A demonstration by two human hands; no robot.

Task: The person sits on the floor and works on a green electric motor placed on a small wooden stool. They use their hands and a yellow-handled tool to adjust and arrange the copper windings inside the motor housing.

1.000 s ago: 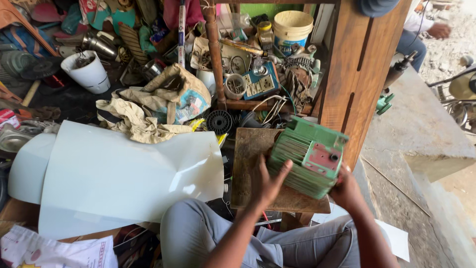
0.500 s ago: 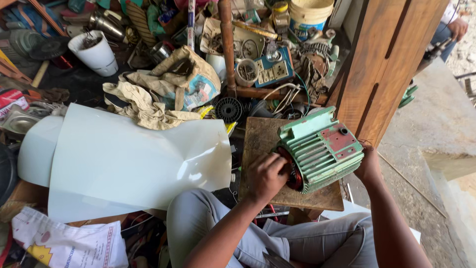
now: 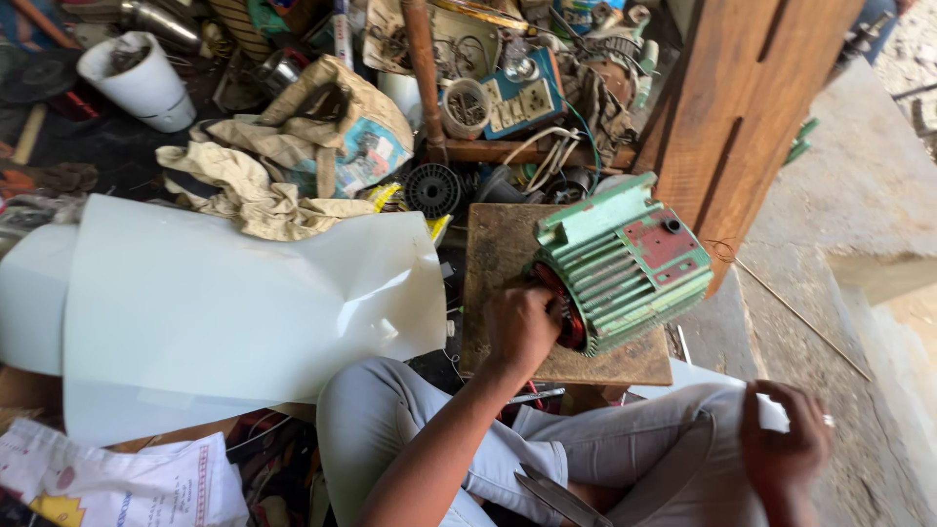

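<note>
Head view, looking down at a seated person's lap. Left hand (image 3: 522, 327) is pressed against the open end of the green motor housing (image 3: 625, 263), fingers curled at the rim where the reddish copper windings show; looks like a bracing grip so the housing stays on its side, though how tight it is I cannot tell. Right hand (image 3: 786, 444) is well away from the housing, down by the right knee, fingers closed round a small white scrap, probably paper or cloth. The housing lies on a wooden board (image 3: 503, 254), which gives it a flat seat above the clutter. Just left of the housing, touching the board's edge, a big white sheet (image 3: 224, 312) is spread out. Behind the housing stands a brown wooden post (image 3: 752, 107). Further behind and to the left: a crumpled sack (image 3: 342, 127), a white bucket (image 3: 137, 83), a blue socket board (image 3: 517, 98), loose wires and metal parts. Below the housing, on the person's grey trousers (image 3: 410, 429), rests a pair of scissors (image 3: 561, 498).
</note>
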